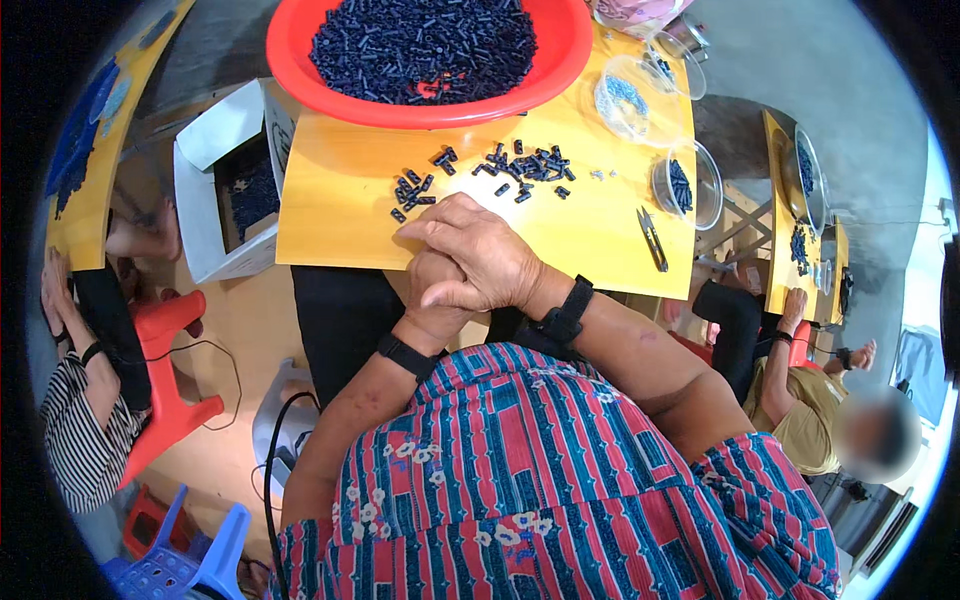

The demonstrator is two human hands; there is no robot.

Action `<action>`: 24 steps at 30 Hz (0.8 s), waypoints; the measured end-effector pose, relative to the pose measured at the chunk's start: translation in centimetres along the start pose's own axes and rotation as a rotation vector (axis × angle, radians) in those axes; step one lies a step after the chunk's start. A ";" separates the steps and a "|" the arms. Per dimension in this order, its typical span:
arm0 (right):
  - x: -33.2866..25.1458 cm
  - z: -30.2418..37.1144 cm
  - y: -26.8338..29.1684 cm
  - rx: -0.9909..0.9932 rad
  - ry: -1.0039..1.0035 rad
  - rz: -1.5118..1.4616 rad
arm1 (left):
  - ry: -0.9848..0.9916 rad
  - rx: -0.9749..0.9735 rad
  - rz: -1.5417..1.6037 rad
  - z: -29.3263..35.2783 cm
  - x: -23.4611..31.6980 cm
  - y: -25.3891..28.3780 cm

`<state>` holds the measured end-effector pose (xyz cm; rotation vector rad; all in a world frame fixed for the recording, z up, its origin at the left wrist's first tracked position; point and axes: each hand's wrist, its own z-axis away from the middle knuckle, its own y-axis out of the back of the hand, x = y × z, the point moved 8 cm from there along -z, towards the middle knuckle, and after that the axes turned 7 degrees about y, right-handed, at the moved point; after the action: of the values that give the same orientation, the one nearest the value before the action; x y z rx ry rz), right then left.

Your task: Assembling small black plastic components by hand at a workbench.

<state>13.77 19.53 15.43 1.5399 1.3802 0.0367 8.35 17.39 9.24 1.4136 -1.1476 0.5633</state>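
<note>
My two hands are clasped together at the near edge of the yellow table. My right hand (493, 250) lies on top, its fingers and thumb wrapped round my left hand (432, 277). Most of the left hand's fingers are covered, so their pose is hidden. Just beyond the hands are a small group of short black tubular pieces (412, 192) and a larger scattered pile of the same pieces (535, 165). Small black-handled thread snips (652, 240) lie to the right, apart from both hands.
A big red basin (285, 75) heaped with black pieces stands at the table's far side. Clear plastic tubs (710, 185) holding black and blue parts line the right edge. On the left is an open white box (205, 180). Co-workers sit at tables on both sides, near red stools (165, 390).
</note>
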 end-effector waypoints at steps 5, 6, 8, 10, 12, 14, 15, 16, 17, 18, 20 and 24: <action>1.6 0.9 -0.9 -0.019 -0.027 -0.018 | 0.009 -0.005 0.017 -0.3 -1.6 -0.9; 1.9 0.8 -0.9 -0.024 -0.039 -0.015 | -0.001 -0.003 0.016 -0.6 -1.8 -0.9; 2.0 0.8 -0.9 -0.017 -0.033 0.005 | -0.020 0.002 0.012 -0.8 -1.9 -0.8; 1.6 0.4 -0.5 -0.007 -0.026 0.027 | -0.043 0.006 0.008 -1.0 -1.7 -0.6; 0.7 0.3 -0.1 -0.002 -0.017 0.021 | -0.061 0.009 0.001 -0.5 -0.7 -0.1; -0.6 0.9 0.2 0.009 -0.007 0.030 | -0.105 0.014 -0.049 0.4 1.2 0.3; -1.7 1.5 0.3 0.011 -0.004 0.037 | -0.141 0.019 -0.089 1.3 2.6 0.5; -2.7 2.2 0.1 0.012 -0.002 0.031 | -0.137 0.019 -0.094 2.5 3.3 0.4; -3.6 2.8 -0.3 0.001 0.023 0.015 | -0.056 -0.012 -0.136 3.6 3.1 -0.1; -4.4 3.1 -0.1 -0.011 0.055 0.008 | 0.017 -0.034 -0.176 4.1 3.2 -0.4; -4.7 3.7 1.4 0.047 -0.013 -0.050 | -0.062 0.055 -0.140 4.4 5.5 0.1; -9.7 11.1 4.4 0.376 -0.345 -0.353 | -0.011 -0.018 0.137 11.0 10.5 2.7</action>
<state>20.37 6.00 18.62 1.4883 1.4060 -0.7084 7.14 4.16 17.16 1.3311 -1.2625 0.6402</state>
